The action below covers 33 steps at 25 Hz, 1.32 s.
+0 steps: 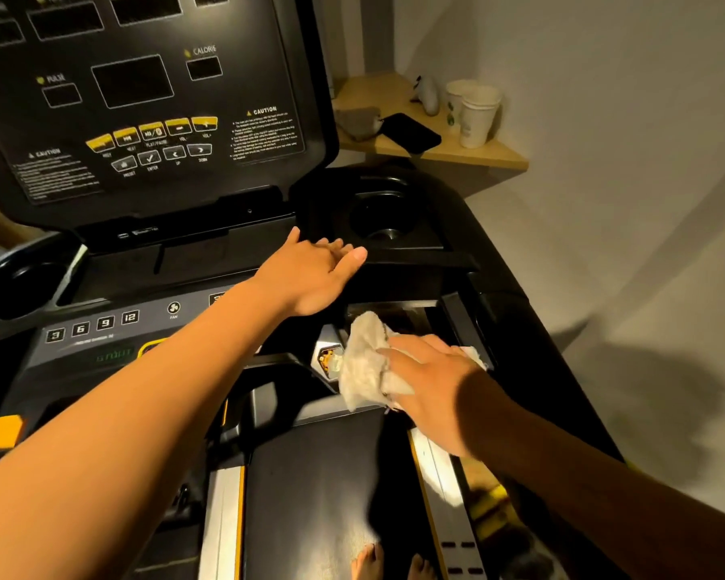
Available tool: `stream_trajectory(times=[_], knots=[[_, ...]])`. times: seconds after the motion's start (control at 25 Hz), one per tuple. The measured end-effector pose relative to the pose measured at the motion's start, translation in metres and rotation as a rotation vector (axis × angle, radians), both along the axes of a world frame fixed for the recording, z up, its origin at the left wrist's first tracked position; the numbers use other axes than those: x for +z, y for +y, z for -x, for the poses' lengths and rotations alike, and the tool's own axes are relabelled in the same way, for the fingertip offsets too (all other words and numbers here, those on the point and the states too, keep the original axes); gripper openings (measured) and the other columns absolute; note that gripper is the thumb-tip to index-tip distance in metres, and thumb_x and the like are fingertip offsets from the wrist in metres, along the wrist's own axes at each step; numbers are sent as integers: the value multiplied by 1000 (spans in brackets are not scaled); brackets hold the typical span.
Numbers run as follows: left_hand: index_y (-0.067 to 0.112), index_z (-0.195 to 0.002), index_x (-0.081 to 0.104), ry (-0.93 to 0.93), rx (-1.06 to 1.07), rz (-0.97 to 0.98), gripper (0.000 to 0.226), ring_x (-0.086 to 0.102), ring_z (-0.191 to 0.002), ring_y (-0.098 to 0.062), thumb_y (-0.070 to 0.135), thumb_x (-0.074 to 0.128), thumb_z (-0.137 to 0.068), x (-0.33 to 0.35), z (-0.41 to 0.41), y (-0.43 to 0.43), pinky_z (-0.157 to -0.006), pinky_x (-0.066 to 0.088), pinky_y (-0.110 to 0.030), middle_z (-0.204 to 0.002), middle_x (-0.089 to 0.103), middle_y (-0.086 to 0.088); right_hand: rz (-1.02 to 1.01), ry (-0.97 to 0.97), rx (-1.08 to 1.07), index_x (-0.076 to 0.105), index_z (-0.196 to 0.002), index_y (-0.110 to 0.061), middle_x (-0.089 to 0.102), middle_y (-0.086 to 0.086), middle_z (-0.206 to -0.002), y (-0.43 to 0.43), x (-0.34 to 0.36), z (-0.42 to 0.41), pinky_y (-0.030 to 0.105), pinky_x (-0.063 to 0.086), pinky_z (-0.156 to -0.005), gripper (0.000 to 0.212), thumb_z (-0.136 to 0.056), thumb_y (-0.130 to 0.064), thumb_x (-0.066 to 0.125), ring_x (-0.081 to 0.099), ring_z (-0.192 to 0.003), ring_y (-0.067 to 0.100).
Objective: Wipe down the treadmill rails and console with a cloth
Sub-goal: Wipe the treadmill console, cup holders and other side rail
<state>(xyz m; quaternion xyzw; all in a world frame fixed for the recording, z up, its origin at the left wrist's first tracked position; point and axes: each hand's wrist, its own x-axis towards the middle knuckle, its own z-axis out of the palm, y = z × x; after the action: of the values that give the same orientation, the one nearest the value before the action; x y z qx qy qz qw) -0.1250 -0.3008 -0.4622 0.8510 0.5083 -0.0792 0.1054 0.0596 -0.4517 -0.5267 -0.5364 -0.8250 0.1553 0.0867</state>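
The left arm reaches in bare from the lower left, stretched long and nearly straight toward the upper middle. Its left hand lies palm down with the fingers extended and held close together, the thumb out to the right side, the wrist level; the hand is flat and closes on nothing. The right arm enters from the lower right edge, darker in shadow, angled up and to the left. The right hand is turned palm down, knuckles uppermost, its fingers curled in a grip around a bunched white cloth. Two bare feet show at the bottom edge.
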Motion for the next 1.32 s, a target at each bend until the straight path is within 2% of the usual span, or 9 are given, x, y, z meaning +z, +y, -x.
stream_trajectory(times=[0.16,0.28,0.4,0.64,0.72,0.8,0.92,1.08,1.32], knots=[[18,-151,28,-29,-17,7,65,15,-149,-16,52,5,-100,-3,4,1,-120,-10,-45,-159,26,-3,-47,-247,28,46,-115,-26,64,10,-113,-26,12,-47,37,61,-70,69,-59,-26,88,65,-98,29],[19,-151,27,-9,-28,-9,65,14,-149,-17,51,4,-100,-4,5,-1,-119,-9,-49,-160,25,-2,-162,13,-190,61,-114,-18,65,12,-111,5,43,-63,18,50,-75,44,-74,-13,78,63,-92,19],[20,-152,26,3,-34,-19,63,15,-149,-16,50,5,-101,-5,3,-3,-118,-10,-52,-160,25,-1,-427,151,-491,61,-122,-12,61,14,-118,66,50,-84,33,51,-79,38,-84,-14,65,61,-99,31],[20,-146,40,-52,-101,-25,63,30,-144,-17,50,8,-101,2,10,9,-119,-9,-51,-153,40,0,-315,-61,-315,58,-127,-7,61,14,-130,110,-2,-41,50,46,-98,47,-85,-27,48,56,-120,35],[19,-138,50,-93,-95,6,60,41,-137,-27,49,13,-102,4,12,12,-118,12,-45,-140,55,-7,-311,-68,-274,52,-133,-12,58,11,-133,121,9,-2,47,37,-99,51,-84,-27,54,55,-120,34],[13,-121,54,-141,-61,-1,50,54,-114,-37,48,23,-102,9,16,20,-91,37,-40,-115,65,-16,-234,-94,-278,45,-140,-12,52,9,-139,130,16,36,43,29,-103,62,-86,-43,43,49,-125,30],[10,-117,49,-184,-149,-1,37,57,-99,-37,41,37,-100,9,26,30,-72,37,-36,-106,61,-17,-227,-57,-255,57,-121,-16,64,5,-115,127,19,31,42,47,-89,55,-89,-53,32,61,-102,26],[13,-109,60,-180,-254,-81,32,61,-99,-36,37,44,-95,0,28,33,-83,50,-39,-106,67,-13,-266,-100,-380,52,-128,-19,61,5,-122,103,8,-46,37,50,-88,45,-90,-42,52,62,-105,28],[19,-122,62,-177,-318,-105,38,61,-106,-27,39,43,-96,4,30,44,-89,49,-37,-113,65,-8,-141,6,-745,51,-135,-24,51,7,-142,60,-7,-80,47,42,-105,52,-92,-51,41,51,-126,31]])
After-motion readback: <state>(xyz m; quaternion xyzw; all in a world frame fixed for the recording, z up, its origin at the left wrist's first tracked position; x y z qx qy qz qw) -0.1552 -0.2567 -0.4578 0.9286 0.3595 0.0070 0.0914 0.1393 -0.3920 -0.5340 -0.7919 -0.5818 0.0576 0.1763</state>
